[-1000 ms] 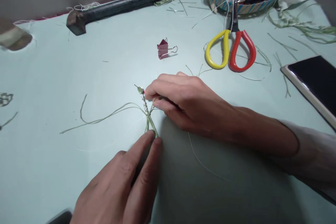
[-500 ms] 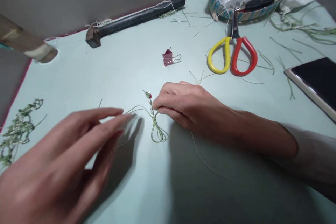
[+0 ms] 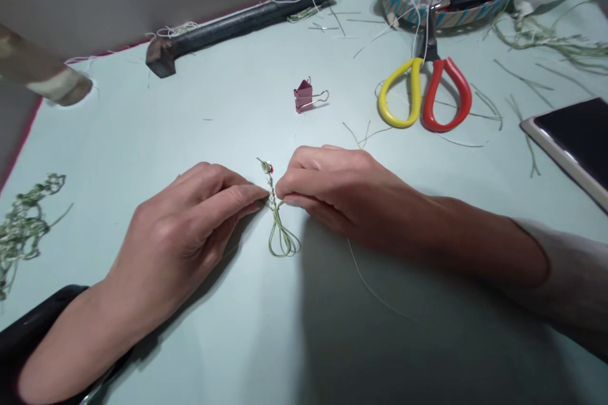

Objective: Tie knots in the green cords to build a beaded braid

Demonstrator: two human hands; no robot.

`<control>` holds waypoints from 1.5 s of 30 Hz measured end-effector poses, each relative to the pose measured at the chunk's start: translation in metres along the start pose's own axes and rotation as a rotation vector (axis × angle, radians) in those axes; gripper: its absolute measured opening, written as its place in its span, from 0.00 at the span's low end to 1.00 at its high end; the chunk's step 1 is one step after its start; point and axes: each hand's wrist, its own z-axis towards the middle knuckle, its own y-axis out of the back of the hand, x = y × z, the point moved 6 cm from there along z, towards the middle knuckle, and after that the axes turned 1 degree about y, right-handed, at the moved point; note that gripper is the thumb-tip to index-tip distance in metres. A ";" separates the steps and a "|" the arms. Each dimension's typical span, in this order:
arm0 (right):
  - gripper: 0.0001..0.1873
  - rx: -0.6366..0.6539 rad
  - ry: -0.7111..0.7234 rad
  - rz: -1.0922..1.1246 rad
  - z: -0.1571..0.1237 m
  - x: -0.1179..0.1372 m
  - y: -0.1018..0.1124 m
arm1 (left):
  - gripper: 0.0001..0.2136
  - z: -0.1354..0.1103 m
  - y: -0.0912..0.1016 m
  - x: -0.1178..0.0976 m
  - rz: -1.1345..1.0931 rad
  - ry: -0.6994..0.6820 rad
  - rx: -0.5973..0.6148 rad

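Note:
A small knotted piece of green cord (image 3: 284,242) lies on the pale table between my hands. Its upper stem is pale and beaded-looking, with a red bit near the top, and several loops fan out below. My left hand (image 3: 192,228) is closed in a pinch at the stem's left side, where the cord enters my fingers. On the other side, my right hand (image 3: 344,190) pinches the cord close to the stem. The fingertips hide the cord's ends. A thin white thread (image 3: 368,288) trails on the table below my right hand.
Scissors (image 3: 409,92) with yellow and red handles lie back right, by a basket (image 3: 456,18). A phone (image 3: 577,139) is at right. A binder clip (image 3: 304,98) and a hammer (image 3: 247,26) lie farther back. Knotted green cords (image 3: 28,221) rest at left; cord scraps are scattered about.
My left hand has moved right and forward to the knotted piece and closed beside its stem; the green strands at the left have been drawn in. My right hand keeps its pinch.

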 end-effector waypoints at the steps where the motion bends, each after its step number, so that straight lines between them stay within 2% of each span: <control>1: 0.12 0.016 -0.005 -0.008 0.000 0.001 0.000 | 0.11 0.000 -0.001 -0.001 0.019 -0.024 0.006; 3: 0.12 0.045 -0.012 -0.023 0.001 0.002 -0.001 | 0.10 0.000 -0.004 -0.004 0.072 -0.075 0.013; 8: 0.10 0.078 -0.024 -0.083 0.001 0.004 -0.004 | 0.09 -0.001 -0.009 -0.003 0.120 -0.056 -0.013; 13: 0.08 0.083 -0.060 -0.140 0.001 0.003 -0.003 | 0.11 -0.006 -0.011 -0.003 0.085 0.017 -0.002; 16: 0.08 0.080 -0.080 -0.170 0.001 0.004 -0.003 | 0.07 -0.006 -0.008 -0.003 0.058 0.049 -0.013; 24: 0.05 0.070 -0.064 -0.222 0.000 0.003 -0.006 | 0.05 -0.002 -0.009 -0.011 -0.052 -0.042 0.026; 33: 0.06 0.086 -0.064 -0.232 -0.001 0.003 -0.007 | 0.05 -0.006 -0.010 -0.009 -0.097 -0.023 -0.032; 45: 0.11 0.103 0.082 -0.333 -0.002 0.008 -0.020 | 0.10 0.000 -0.013 -0.014 -0.125 -0.049 -0.050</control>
